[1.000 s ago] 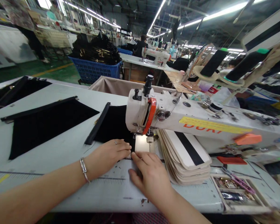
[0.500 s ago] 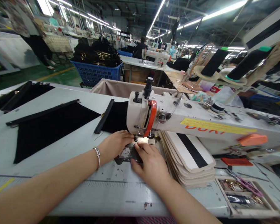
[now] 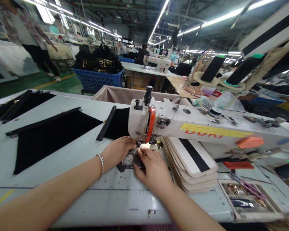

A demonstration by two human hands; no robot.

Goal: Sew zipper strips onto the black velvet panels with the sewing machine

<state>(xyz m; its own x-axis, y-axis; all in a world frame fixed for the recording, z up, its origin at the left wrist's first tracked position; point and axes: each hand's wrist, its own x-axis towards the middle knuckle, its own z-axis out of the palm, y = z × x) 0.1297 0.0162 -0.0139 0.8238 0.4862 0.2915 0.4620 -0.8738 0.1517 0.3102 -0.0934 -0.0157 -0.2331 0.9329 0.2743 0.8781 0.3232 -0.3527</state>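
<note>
My left hand (image 3: 118,150) and my right hand (image 3: 152,168) meet under the head of a white sewing machine (image 3: 183,125), right at the needle. Both press with bent fingers on a small dark piece (image 3: 130,160) lying on the machine bed. A silver bracelet circles my left wrist. Behind the needle a black fabric panel with a black strip (image 3: 115,123) lies on the table.
Two more black panels (image 3: 48,134) lie to the left on the grey table (image 3: 62,195). A stack of cream panels with a black stripe (image 3: 195,163) sits right of the needle, a tray of small metal parts (image 3: 245,195) farther right. A blue basket (image 3: 98,78) and a standing person are behind.
My hands have moved forward from the table's edge to the needle. The small dark piece has come under the presser foot between them. The view has shifted slightly.
</note>
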